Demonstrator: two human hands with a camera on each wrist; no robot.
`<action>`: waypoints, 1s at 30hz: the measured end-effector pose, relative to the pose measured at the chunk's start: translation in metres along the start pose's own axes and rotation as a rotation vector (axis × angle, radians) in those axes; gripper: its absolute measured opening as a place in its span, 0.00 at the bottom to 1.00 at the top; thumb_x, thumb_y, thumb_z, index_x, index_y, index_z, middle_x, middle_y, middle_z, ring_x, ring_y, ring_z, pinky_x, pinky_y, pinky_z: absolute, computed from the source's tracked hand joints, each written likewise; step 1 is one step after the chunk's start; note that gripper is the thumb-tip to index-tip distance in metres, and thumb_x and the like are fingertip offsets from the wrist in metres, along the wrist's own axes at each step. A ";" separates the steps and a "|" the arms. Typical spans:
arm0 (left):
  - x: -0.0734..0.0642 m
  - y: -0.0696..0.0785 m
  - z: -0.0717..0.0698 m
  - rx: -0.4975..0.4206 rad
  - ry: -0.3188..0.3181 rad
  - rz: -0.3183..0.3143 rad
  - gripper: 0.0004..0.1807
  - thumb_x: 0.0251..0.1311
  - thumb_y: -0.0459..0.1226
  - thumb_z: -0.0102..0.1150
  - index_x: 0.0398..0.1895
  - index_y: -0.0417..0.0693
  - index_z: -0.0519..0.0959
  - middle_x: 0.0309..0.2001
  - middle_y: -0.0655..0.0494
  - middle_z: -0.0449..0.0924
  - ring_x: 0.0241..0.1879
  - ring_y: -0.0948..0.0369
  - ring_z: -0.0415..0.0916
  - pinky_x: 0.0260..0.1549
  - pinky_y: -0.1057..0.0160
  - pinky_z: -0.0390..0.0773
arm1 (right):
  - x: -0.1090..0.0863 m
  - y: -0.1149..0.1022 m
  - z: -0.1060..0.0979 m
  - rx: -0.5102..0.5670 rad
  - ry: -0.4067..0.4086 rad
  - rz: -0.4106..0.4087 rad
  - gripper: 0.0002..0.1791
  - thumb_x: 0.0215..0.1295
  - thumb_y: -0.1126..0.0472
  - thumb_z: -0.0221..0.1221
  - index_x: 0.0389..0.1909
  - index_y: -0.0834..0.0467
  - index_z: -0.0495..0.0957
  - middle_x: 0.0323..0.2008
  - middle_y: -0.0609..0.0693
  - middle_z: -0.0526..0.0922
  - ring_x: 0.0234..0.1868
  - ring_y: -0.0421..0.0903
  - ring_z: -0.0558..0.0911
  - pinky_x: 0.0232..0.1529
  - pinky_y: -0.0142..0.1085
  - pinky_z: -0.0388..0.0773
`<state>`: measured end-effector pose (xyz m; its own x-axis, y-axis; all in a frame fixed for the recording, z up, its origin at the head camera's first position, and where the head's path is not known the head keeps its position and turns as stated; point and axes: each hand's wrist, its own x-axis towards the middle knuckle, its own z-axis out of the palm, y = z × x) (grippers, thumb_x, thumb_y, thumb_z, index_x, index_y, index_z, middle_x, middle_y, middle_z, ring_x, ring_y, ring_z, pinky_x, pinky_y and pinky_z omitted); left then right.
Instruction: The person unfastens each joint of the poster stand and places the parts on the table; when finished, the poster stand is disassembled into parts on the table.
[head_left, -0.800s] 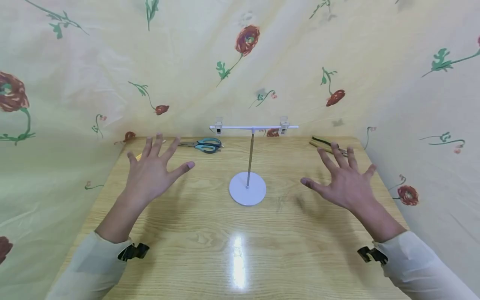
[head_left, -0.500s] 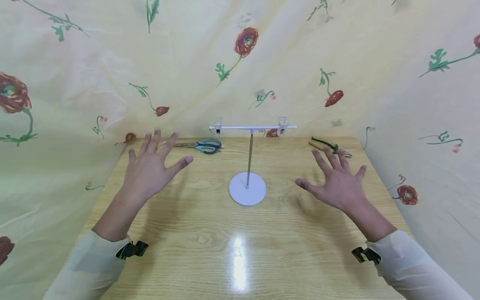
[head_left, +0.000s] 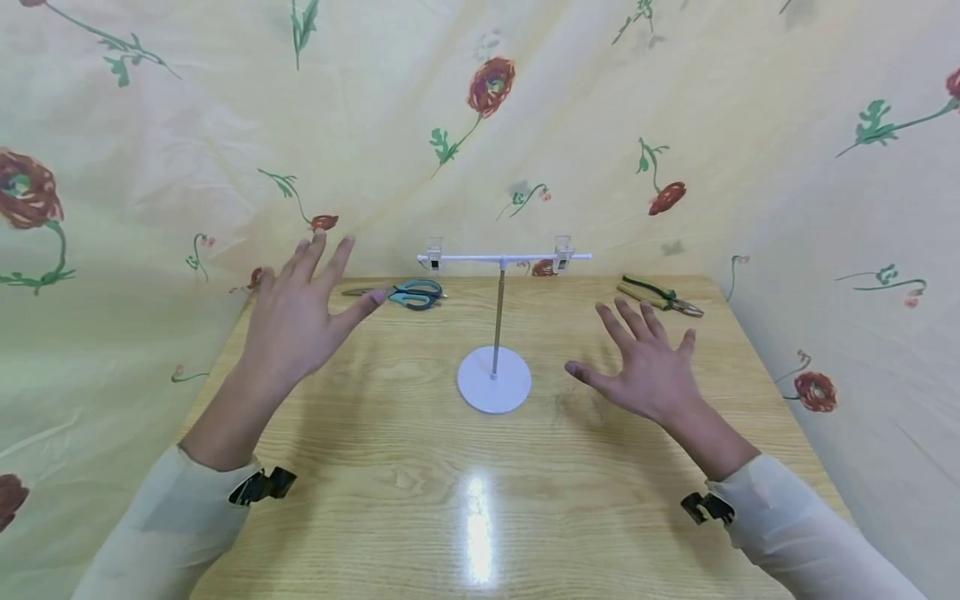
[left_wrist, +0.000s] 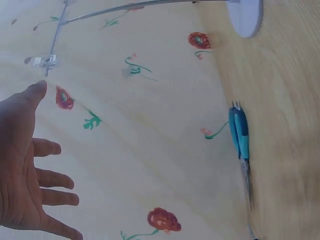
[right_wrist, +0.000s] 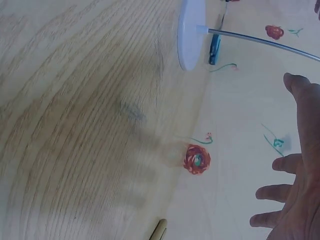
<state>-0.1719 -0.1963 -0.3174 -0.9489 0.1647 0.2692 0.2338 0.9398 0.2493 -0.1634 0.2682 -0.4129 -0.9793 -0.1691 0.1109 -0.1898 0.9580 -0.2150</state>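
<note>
My left hand (head_left: 291, 321) hovers over the table's left side with fingers spread and nothing in it. In the head view its thumb tip overlaps the blades of the blue-handled scissors (head_left: 416, 295). Over on the right, my right hand (head_left: 647, 371) is held above the wood, fingers apart, also holding nothing. Between the hands stands a white stand with a round base (head_left: 494, 380), a thin metal post and a white crossbar (head_left: 480, 257). A clear clip (head_left: 435, 254) sits near the bar's left end, another clip (head_left: 563, 253) near its right. Pliers (head_left: 660, 297) lie beyond my right hand.
The light wood table (head_left: 420, 500) reaches back to a flower-printed cloth (head_left: 375, 125) that hangs behind and along both sides. Black straps with clips (head_left: 262, 486) sit at both sleeve cuffs. A bright light reflection shows on the near part of the tabletop.
My right hand has moved left toward the stand, uncovering the pliers. My left hand has shifted slightly up and forward, its thumb now overlapping the scissors. The stand stays in place.
</note>
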 end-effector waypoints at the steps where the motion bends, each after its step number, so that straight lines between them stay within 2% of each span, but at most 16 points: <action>1: 0.002 0.002 -0.002 0.002 0.004 0.006 0.52 0.75 0.77 0.43 0.93 0.64 0.49 0.91 0.40 0.47 0.88 0.33 0.50 0.78 0.15 0.48 | 0.001 -0.001 0.001 0.004 -0.001 -0.002 0.61 0.67 0.15 0.55 0.91 0.44 0.52 0.91 0.56 0.52 0.90 0.71 0.49 0.68 0.95 0.37; 10: 0.016 0.017 -0.010 -0.012 0.011 0.064 0.50 0.76 0.76 0.42 0.92 0.66 0.50 0.91 0.44 0.48 0.87 0.32 0.53 0.81 0.18 0.46 | 0.007 -0.015 0.008 0.038 0.031 -0.041 0.58 0.70 0.19 0.57 0.91 0.45 0.54 0.90 0.57 0.57 0.90 0.69 0.52 0.70 0.93 0.39; 17: 0.027 0.032 -0.020 -0.023 -0.016 0.068 0.51 0.73 0.79 0.39 0.92 0.71 0.49 0.93 0.52 0.45 0.91 0.40 0.44 0.82 0.19 0.42 | 0.017 -0.028 0.014 0.069 0.066 -0.086 0.56 0.71 0.21 0.59 0.90 0.45 0.56 0.89 0.55 0.59 0.90 0.67 0.53 0.74 0.90 0.38; 24: 0.034 0.046 -0.023 0.005 -0.046 0.088 0.52 0.72 0.81 0.37 0.92 0.71 0.47 0.92 0.52 0.45 0.91 0.43 0.44 0.85 0.27 0.47 | 0.023 -0.041 0.025 0.085 0.084 -0.145 0.54 0.72 0.25 0.60 0.90 0.46 0.56 0.88 0.55 0.61 0.90 0.65 0.54 0.75 0.89 0.39; 30: 0.038 0.054 -0.024 0.018 -0.026 0.144 0.51 0.73 0.80 0.38 0.92 0.71 0.49 0.92 0.53 0.49 0.91 0.44 0.47 0.84 0.27 0.51 | 0.027 -0.054 0.029 0.100 0.088 -0.197 0.54 0.72 0.26 0.61 0.90 0.46 0.55 0.88 0.55 0.62 0.90 0.63 0.56 0.78 0.87 0.41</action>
<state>-0.1905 -0.1463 -0.2710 -0.9112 0.3052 0.2768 0.3639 0.9112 0.1932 -0.1814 0.2052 -0.4263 -0.9135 -0.3257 0.2438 -0.3873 0.8799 -0.2753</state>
